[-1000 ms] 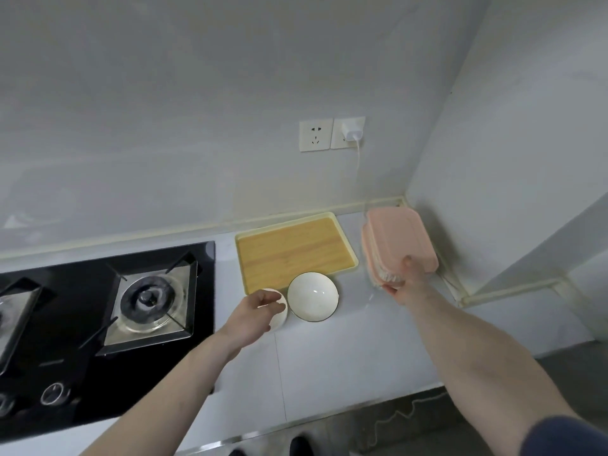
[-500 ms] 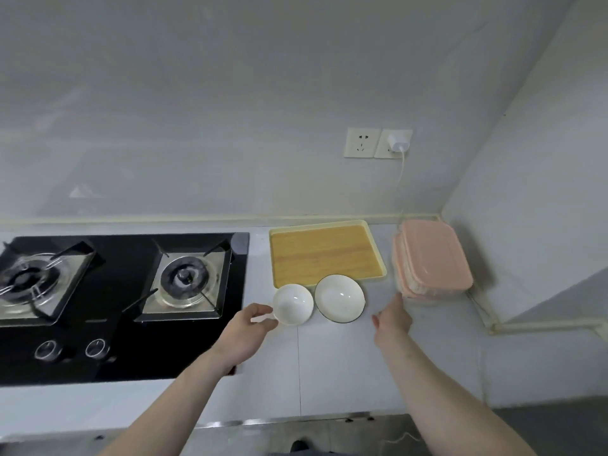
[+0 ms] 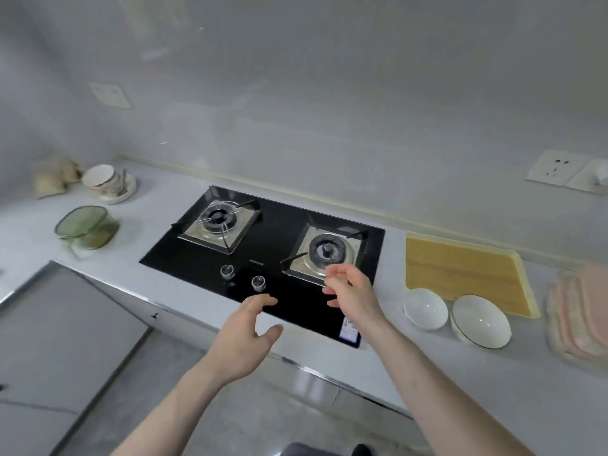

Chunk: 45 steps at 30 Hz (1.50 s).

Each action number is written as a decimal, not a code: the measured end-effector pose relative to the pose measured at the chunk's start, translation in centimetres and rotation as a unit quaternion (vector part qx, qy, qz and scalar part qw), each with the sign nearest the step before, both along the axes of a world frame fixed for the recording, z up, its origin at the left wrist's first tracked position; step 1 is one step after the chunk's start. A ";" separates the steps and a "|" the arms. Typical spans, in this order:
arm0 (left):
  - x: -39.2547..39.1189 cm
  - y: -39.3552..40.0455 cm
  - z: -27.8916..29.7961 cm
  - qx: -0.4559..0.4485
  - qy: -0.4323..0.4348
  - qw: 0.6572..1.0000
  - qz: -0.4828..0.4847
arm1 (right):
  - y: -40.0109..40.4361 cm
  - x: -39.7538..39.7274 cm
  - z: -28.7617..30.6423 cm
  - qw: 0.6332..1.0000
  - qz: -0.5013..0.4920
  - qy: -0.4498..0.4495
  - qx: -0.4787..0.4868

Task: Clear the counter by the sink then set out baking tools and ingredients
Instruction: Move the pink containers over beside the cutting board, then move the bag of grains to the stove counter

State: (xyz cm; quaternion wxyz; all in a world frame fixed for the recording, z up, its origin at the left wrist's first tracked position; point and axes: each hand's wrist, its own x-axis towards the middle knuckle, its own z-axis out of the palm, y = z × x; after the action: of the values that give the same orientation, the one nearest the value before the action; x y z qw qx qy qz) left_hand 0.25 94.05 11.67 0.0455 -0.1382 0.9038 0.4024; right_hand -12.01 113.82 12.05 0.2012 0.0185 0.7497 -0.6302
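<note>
Both my hands hover empty over the front of the black gas hob (image 3: 263, 258). My left hand (image 3: 245, 337) has loosely curved fingers and holds nothing. My right hand (image 3: 348, 291) is relaxed and empty too. To the right on the counter sit a small white bowl (image 3: 425, 308), a larger white bowl (image 3: 481, 320), a wooden tray with a yellow rim (image 3: 460, 274) and a stack of pink containers (image 3: 579, 317). At the far left stand a green glass bowl set (image 3: 86, 228), a cup on a saucer (image 3: 107, 183) and beige bags (image 3: 52, 179).
The grey counter (image 3: 427, 366) runs from left to right along the wall. Two knobs (image 3: 243, 276) sit at the hob's front. Wall sockets (image 3: 556, 167) are at the right, one with a plug. A grey flat surface (image 3: 59, 324) lies at the lower left.
The view has swung left from the tray corner to the hob. My left hand let go of the small bowl. Both hands have drawn away from the bowls and pink containers.
</note>
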 end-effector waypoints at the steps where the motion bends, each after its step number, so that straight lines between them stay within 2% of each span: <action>1: 1.8 -2.5 0.5 -0.011 0.005 1.000 0.023 | -3.1 1.2 0.4 0.999 0.051 0.006 0.008; 9: 13.8 -16.5 3.5 -0.071 0.045 0.985 0.152 | -19.8 8.7 2.4 0.958 0.271 0.076 0.061; 15: 19.5 -22.7 4.4 -0.082 0.051 0.972 0.214 | -27.4 13.3 4.3 0.935 0.340 0.085 0.056; 21: 22.0 -28.7 4.8 -0.066 0.070 0.957 0.274 | -34.0 14.1 5.2 0.922 0.377 0.073 0.055; 28: 21.2 -37.3 4.3 -0.078 0.063 0.947 0.305 | -43.1 11.7 4.8 0.909 0.402 0.093 0.055; 38: 14.5 -52.1 5.5 -0.095 0.046 0.946 0.305 | -57.1 5.1 4.3 0.915 0.399 0.057 0.035; 45: 11.4 -59.4 4.7 -0.073 0.050 0.944 0.317 | -65.3 1.1 3.7 0.911 0.404 0.072 0.049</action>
State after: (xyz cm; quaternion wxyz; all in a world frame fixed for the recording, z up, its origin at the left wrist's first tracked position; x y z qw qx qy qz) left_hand 11.69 34.61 16.40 -0.1394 -0.4002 0.8414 0.3354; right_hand -10.90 48.48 15.78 0.3826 -0.3217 0.7356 -0.4573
